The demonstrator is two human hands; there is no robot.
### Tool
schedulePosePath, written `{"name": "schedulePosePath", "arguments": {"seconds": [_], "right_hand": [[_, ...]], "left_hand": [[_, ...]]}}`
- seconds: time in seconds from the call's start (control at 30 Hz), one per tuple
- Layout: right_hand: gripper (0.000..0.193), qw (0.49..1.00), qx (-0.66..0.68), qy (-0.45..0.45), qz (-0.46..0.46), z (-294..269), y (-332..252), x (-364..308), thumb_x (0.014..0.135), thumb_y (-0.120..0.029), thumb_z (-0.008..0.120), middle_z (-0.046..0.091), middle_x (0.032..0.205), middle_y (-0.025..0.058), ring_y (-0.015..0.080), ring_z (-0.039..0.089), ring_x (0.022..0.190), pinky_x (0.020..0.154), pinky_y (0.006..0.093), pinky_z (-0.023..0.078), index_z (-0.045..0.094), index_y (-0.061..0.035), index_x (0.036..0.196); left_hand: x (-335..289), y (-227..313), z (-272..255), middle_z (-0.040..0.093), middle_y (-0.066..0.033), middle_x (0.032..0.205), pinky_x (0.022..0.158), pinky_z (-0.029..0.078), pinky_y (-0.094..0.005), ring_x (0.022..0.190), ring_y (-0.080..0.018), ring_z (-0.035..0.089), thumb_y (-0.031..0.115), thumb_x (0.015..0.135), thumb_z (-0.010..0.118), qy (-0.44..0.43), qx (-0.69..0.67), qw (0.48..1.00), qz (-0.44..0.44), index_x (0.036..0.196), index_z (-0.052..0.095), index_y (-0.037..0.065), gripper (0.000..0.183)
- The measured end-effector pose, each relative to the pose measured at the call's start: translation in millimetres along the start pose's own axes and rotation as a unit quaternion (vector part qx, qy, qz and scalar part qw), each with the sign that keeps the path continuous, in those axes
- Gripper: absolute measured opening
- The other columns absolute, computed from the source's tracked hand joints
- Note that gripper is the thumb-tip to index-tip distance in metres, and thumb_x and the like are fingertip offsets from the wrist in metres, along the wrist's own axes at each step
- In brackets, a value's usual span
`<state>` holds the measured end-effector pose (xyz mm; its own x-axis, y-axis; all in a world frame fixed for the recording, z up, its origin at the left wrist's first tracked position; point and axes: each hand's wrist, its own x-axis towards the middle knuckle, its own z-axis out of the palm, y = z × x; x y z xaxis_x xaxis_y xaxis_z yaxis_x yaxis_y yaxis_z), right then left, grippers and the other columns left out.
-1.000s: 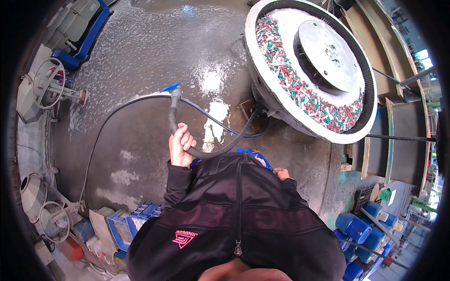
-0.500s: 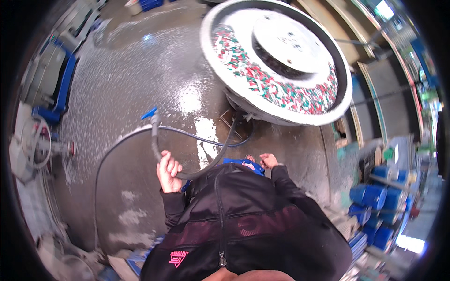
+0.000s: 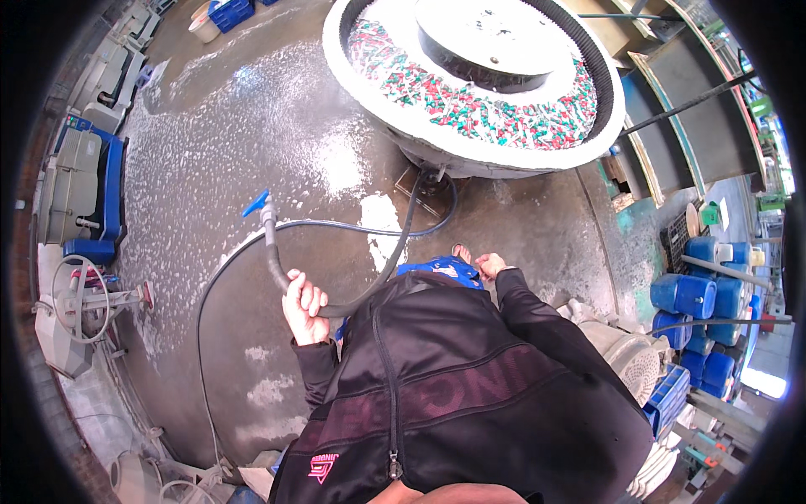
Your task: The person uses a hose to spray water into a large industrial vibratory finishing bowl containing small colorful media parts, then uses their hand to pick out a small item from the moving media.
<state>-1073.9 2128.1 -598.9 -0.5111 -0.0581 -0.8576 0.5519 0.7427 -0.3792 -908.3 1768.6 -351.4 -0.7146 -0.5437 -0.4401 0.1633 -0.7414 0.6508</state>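
At the far left we see a grey machine (image 3: 71, 181) on a blue frame (image 3: 107, 220), and nearer, a wheeled stand (image 3: 84, 302) at the edge of the wet floor (image 3: 218, 151). Half a second ago these sat closer to the rim of the view; the whole scene has since swung, so the floor now fills more of the left side. Our left hand (image 3: 304, 307) is closed around the dark hose (image 3: 273, 260), gripping it just below the nozzle (image 3: 267, 214), which carries a blue lever (image 3: 255, 203) and points away from us over the foamy floor. The hand holds the hose as it did before, though the nozzle now sits further from the tub than in the earlier frame. The hose loops past our blue shoe (image 3: 441, 269) and runs to the foot of the round tub (image 3: 470, 143), whose ring is filled with red, green and white pellets (image 3: 470, 105). The tub has shifted to the upper right and looks larger. Our right hand (image 3: 491, 267) hangs near the shoe, holding nothing, fingers loosely curled. At the far right stand blue drums (image 3: 693, 294), now lower in view than before.
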Motion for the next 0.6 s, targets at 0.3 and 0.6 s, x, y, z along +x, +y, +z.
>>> {"name": "schedulePosePath", "arguments": {"seconds": [0.3,0.6], "right_hand": [[0.023,0.996,0.029,-0.026,-0.074,7,15,12,0.083,-0.026,0.054,0.056,0.059,0.0021,0.0108,0.047,0.042,0.035,0.0264,0.036,0.059,-0.0094,0.097],[0.019,0.992,0.093,-0.069,-0.051,14,86,74,0.082,-0.012,0.049,0.055,0.064,0.0001,0.0119,0.05,0.046,0.04,0.0294,0.041,0.06,-0.0102,0.097]], "left_hand": [[-12,3,9,0.024,0.0097,0.045,0.04,0.022,-0.021,0.034,-0.0031,0.02,0.011,0.083,0.052,0.017,0.053,0.998,-0.037,0.089,0.05,0.011,0.006],[-13,2,-2,0.03,0.0072,0.048,0.037,0.024,-0.0211,0.035,-0.0031,0.024,0.009,0.082,0.05,0.006,0.004,1.0,-0.019,0.088,0.048,0.006,0.007]]}}
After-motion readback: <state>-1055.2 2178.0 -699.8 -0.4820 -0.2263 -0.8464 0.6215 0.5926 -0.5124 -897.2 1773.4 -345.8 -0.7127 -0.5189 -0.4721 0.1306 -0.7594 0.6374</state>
